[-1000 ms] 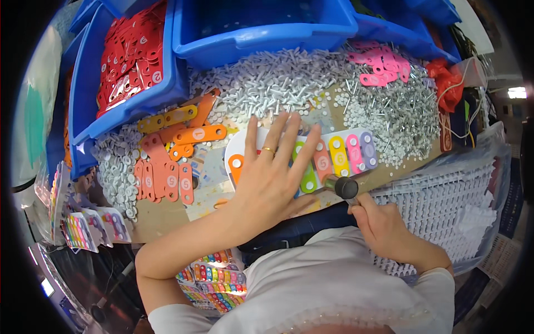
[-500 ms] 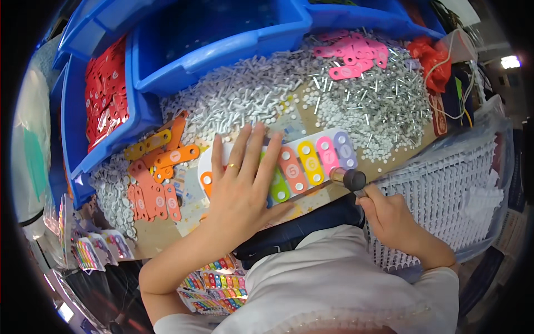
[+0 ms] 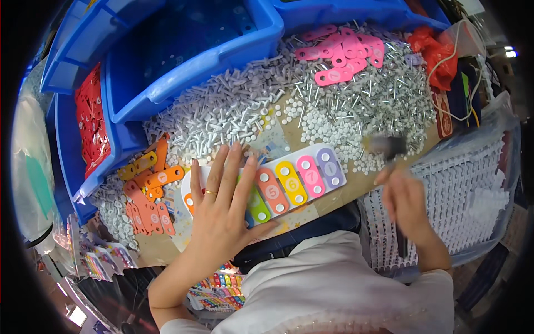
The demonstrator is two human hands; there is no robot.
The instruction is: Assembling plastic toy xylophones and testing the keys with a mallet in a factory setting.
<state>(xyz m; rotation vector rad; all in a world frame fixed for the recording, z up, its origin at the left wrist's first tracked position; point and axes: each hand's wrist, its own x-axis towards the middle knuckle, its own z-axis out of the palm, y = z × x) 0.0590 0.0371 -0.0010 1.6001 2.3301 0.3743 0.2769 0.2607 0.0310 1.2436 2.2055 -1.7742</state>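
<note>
On the brown work surface lies a toy xylophone [image 3: 291,182], a white base with coloured bars held by white-headed pins. My left hand [image 3: 219,203] rests across its left part with fingers spread, pressing it flat and hiding several bars. The orange bar peeks out at the left, while the green, salmon, yellow, pink and purple bars show on the right. My right hand [image 3: 406,203] grips a small hammer [image 3: 389,146] by its handle, whose dark end sticks out below the fist. The hammer's head is blurred, raised to the right of the xylophone, apart from it.
Behind the xylophone spread heaps of white plastic pins [image 3: 222,111] and metal pins [image 3: 384,89], topped with loose pink bars [image 3: 345,53]. Orange and salmon bars [image 3: 147,203] lie at left. Blue bins [image 3: 222,58] line the back. A white rack-like stack [image 3: 445,195] stands right.
The hammer has lifted off the pink bar's lower end and swung up and to the right with my right hand. The view has shifted slightly; my left hand stays on the xylophone.
</note>
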